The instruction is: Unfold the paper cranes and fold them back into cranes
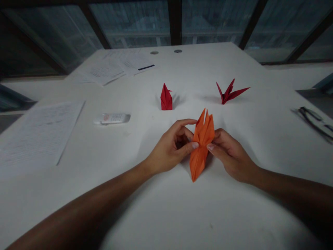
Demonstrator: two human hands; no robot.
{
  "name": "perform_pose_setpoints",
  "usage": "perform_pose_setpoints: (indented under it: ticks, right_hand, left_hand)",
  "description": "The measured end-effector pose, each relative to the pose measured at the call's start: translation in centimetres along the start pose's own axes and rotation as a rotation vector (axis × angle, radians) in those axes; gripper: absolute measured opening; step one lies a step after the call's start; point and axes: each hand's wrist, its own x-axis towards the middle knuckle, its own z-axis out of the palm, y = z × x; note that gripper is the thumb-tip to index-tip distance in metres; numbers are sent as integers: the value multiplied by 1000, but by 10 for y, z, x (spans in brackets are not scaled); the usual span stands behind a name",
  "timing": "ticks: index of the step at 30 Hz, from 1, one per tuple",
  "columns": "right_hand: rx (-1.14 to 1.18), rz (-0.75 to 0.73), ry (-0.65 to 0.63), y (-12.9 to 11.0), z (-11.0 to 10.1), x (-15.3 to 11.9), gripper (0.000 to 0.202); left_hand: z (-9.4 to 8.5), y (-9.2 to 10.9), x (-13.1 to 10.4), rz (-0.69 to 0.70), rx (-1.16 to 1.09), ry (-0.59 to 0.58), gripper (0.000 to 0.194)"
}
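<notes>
Our left hand [169,149] and right hand [234,158] both grip the orange paper [201,146] over the tabletop [156,215].
Left of the orange paper and a little beyond, the white block [114,118] bears printing with a reddish mark; the sheet [39,135] farther left and the papers [111,69] well beyond carry lines of writing, all too blurred for us to read. Our thumbs press the orange paper's narrow waist, our left index finger reaches its upper edge, and our right fingers curl behind. Beyond it stand a red fold [166,100] to the left and a red crane [227,95] to the right.
</notes>
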Motion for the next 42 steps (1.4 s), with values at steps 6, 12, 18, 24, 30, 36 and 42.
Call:
perform_pose_setpoints:
  ticks: [6, 12, 18, 24, 30, 36, 42]
  right_hand:
    - [108, 64, 20, 3, 6, 0, 30]
    - [119, 93, 15, 3, 6, 1, 26]
    - [123, 96, 22, 2, 7, 2, 24]
    - [124, 117, 17, 1, 7, 1, 23]
    - [-23, 16, 87, 5, 6, 0, 18]
    - [-172, -25, 29, 5, 4, -1, 11]
    - [-169, 2, 86, 4, 5, -2, 28]
  left_hand:
    - [2, 2, -1, -42, 4, 18, 57]
    - [1, 0, -2, 44, 113, 0, 40]
    - [-1, -1, -4, 79, 193, 1, 45]
    - [-4, -2, -6, 154, 329, -20, 52]
    - [-6, -4, -7, 122, 278, -10, 61]
    - [-7, 4, -4, 283, 430, -7, 30]
    - [-4, 6, -5, 251, 452, 1, 43]
